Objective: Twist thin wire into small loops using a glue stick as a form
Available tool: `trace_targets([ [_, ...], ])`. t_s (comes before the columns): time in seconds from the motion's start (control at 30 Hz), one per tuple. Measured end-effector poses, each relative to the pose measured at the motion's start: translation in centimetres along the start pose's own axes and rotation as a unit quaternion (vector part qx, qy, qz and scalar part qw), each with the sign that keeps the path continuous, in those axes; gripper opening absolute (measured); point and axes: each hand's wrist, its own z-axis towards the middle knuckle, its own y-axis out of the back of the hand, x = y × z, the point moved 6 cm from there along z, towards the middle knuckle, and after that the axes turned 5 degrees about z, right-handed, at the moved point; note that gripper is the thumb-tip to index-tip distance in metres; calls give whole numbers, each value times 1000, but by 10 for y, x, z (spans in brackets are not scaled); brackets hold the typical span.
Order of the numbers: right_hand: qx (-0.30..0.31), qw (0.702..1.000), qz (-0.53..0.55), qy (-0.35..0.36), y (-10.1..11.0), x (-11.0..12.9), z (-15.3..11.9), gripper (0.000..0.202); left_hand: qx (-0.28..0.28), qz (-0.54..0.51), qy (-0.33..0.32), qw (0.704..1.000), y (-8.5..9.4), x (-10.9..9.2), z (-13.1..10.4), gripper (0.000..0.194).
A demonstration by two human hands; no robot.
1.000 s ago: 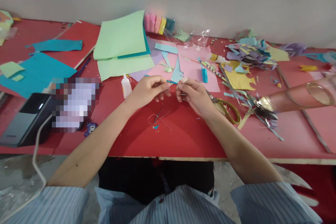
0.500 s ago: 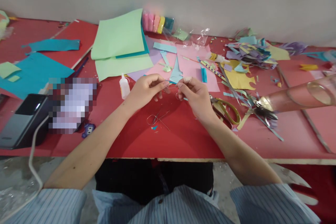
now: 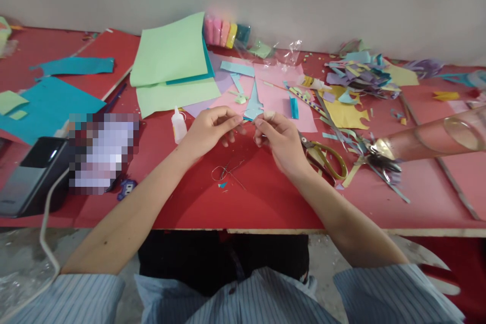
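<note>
My left hand is raised over the table, thumb and forefinger pinched together; what lies between these fingertips is too small to make out. Facing it across a narrow gap, my right hand also pinches, and a faint curve of thin wire shows by its fingers. Just beyond the fingertips lies a pale blue paper triangle. Below the hands, a loose loop of thin wire rests on the red table beside a tiny blue paper scrap. Scissors with yellowish handles lie by my right wrist.
A white glue bottle stands by my left forearm. Green paper sheets lie behind it. To the left are a phone and a cable. Paper strips and a clear tube occupy the right side.
Both hands stay nearly in place with small finger movements. The wire loop by my right fingers shows less clearly now. The blue piece near my left fingertips is less visible.
</note>
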Motion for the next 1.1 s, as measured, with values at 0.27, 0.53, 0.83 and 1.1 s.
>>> trace_targets([
  [0.27,-77,986,-146,38,32,9,13,20,2,-3,0,1000,1,0,-1,26],
  [0.53,31,984,-168,50,32,20,20,36,30,-3,17,999,-8,5,-1,30],
  [0.83,88,994,-64,21,7,13,8,33,-25,-128,35,991,-19,15,-1,30],
  [1.1,68,998,-5,-2,12,8,10,33,2,-18,3,1000,-20,9,-1,31],
])
